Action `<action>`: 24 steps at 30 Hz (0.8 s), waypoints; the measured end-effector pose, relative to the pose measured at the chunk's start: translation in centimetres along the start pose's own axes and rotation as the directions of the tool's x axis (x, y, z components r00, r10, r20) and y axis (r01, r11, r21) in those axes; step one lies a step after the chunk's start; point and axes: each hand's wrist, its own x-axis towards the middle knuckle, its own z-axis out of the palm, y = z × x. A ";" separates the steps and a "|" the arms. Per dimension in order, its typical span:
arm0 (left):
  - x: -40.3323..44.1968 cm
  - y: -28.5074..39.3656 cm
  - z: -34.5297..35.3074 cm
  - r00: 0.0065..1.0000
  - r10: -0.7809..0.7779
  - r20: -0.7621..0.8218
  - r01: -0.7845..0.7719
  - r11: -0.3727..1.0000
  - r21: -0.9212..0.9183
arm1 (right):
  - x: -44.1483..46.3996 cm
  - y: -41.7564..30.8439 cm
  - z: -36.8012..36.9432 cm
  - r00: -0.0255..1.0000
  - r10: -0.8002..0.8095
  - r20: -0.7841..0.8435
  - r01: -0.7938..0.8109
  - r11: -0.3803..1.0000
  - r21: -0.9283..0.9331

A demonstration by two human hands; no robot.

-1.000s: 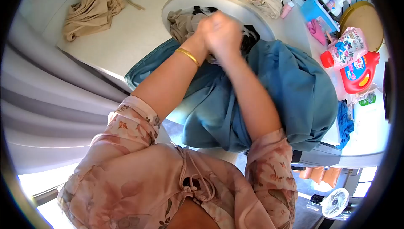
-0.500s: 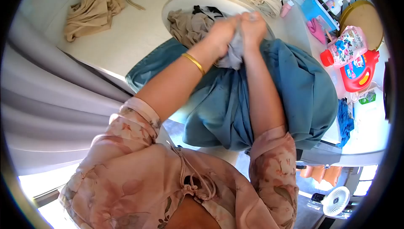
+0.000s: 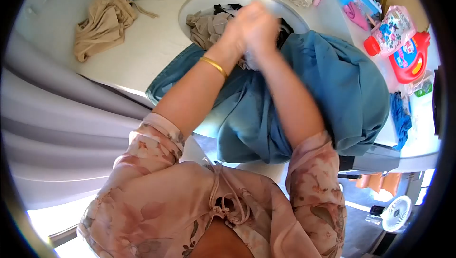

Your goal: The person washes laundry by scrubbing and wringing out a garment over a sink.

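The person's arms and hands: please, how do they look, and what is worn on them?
The left hand and right hand wear no gloves; they are too blurred to tell about rings. A smooth, gold-coloured bangle circles the left arm near the wrist. The left sleeve and right sleeve are pale pink with a reddish-brown floral print, gathered around the elbows.
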 end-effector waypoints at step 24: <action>-0.4 3.2 2.5 0.903 0.358 -0.237 -0.349 0.934 0.081 | 1.8 2.6 -2.5 0.785 0.067 0.616 -0.334 0.883 0.329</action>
